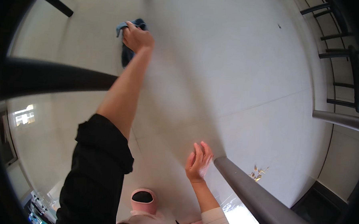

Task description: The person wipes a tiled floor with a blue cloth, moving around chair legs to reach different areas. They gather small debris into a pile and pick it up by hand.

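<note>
My left hand (138, 37) reaches far forward over the pale tiled floor (245, 75), its fingers closed on a blue-grey cloth (127, 57). The cloth is bunched under the hand and lies against the floor, with a darker part trailing towards me. Closer to my body, my right hand (200, 163) holds nothing and has its fingers apart. Those fingertips are beside the lower end of a grey furniture leg (248, 187); whether they touch it or the floor, I cannot tell.
A thick black leg (60, 79) juts in from the left behind my left forearm, with a thinner one (58, 3) beyond. Dark chair-like frames (342, 59) line the right side. Small golden leaf-like shapes (258, 172) show near the grey leg. A pink slipper (144, 202) is below.
</note>
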Demonstrator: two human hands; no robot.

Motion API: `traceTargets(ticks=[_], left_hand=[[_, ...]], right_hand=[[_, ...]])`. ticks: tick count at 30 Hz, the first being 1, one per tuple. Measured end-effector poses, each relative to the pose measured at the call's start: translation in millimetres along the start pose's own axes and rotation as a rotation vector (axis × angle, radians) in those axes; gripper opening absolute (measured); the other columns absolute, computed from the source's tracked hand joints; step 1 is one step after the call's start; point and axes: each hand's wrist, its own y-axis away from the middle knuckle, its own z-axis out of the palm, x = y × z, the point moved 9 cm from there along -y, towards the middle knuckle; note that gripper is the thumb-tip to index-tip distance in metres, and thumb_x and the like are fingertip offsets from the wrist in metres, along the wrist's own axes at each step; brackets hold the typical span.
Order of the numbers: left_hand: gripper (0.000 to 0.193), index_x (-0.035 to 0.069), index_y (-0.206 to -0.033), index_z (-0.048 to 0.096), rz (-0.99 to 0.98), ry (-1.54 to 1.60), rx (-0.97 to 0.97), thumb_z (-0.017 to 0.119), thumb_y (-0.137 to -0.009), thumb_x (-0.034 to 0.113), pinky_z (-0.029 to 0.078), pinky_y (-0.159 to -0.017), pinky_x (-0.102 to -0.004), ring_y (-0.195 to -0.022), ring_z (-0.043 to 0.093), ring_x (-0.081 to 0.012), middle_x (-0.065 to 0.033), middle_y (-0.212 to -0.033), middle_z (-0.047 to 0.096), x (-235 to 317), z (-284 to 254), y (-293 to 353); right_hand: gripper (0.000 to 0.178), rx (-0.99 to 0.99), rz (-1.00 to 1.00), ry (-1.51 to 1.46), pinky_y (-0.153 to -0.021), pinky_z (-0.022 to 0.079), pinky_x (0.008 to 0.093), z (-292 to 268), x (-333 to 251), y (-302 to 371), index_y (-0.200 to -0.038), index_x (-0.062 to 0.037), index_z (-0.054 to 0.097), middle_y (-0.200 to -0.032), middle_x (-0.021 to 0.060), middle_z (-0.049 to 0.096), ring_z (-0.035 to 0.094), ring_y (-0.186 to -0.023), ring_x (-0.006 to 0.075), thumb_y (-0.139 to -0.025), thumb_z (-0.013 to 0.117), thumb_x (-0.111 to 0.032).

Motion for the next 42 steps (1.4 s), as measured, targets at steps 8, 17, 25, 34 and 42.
traceTargets(ticks=[8,17,25,34,42], left_hand=[[0.039,0.017,-0.117,0.053,0.407,0.198,-0.303,0.037,-0.082,0.011,0.040,-0.083,-0.0354,-0.098,0.052,-0.0299,-0.0104,-0.108,0.057,55,83,-26],[0.035,0.015,-0.109,0.058,0.589,0.415,-0.629,0.039,-0.082,0.007,0.043,-0.075,-0.0342,-0.086,0.055,-0.0293,-0.0110,-0.095,0.060,86,65,38],[0.033,0.010,-0.093,0.064,0.768,0.650,-0.759,0.050,-0.067,-0.005,0.042,-0.067,-0.0335,-0.074,0.054,-0.0267,-0.0093,-0.077,0.057,82,-8,144],[0.035,0.007,-0.106,0.057,1.020,0.566,-1.136,0.054,-0.072,0.003,0.036,-0.084,-0.0347,-0.093,0.051,-0.0233,-0.0076,-0.095,0.055,47,-141,338],[0.051,0.008,-0.114,0.051,1.155,0.419,-1.037,0.065,-0.065,0.008,0.041,-0.083,-0.0393,-0.097,0.050,-0.0277,-0.0106,-0.097,0.053,-22,-204,332]], right_hand=[[0.036,0.021,0.003,0.068,-0.085,0.039,0.0395,0,6,1,-0.108,-0.0037,0.051,-0.113,0.0149,0.047,0.047,-0.101,0.0296,-0.073,0.053,-0.003],[0.036,-0.004,0.009,0.013,-0.085,0.037,0.0413,-3,5,2,-0.109,-0.0030,0.050,-0.114,0.0162,0.045,0.044,-0.101,0.0331,-0.073,0.052,-0.006],[0.024,-0.024,0.035,-0.259,-0.080,0.040,0.0375,-10,1,-6,-0.090,-0.0026,0.057,-0.111,0.0157,0.046,0.044,-0.095,0.0304,-0.067,0.054,0.005],[0.026,-0.121,-0.325,-0.292,-0.068,0.047,0.0339,-56,-33,27,-0.082,-0.0011,0.058,-0.098,0.0124,0.053,0.051,-0.087,0.0286,-0.060,0.053,0.011],[0.024,-0.264,-0.394,-0.202,-0.064,0.047,0.0331,-89,-13,58,-0.079,-0.0017,0.055,-0.086,0.0097,0.055,0.054,-0.079,0.0271,-0.058,0.055,0.010]])
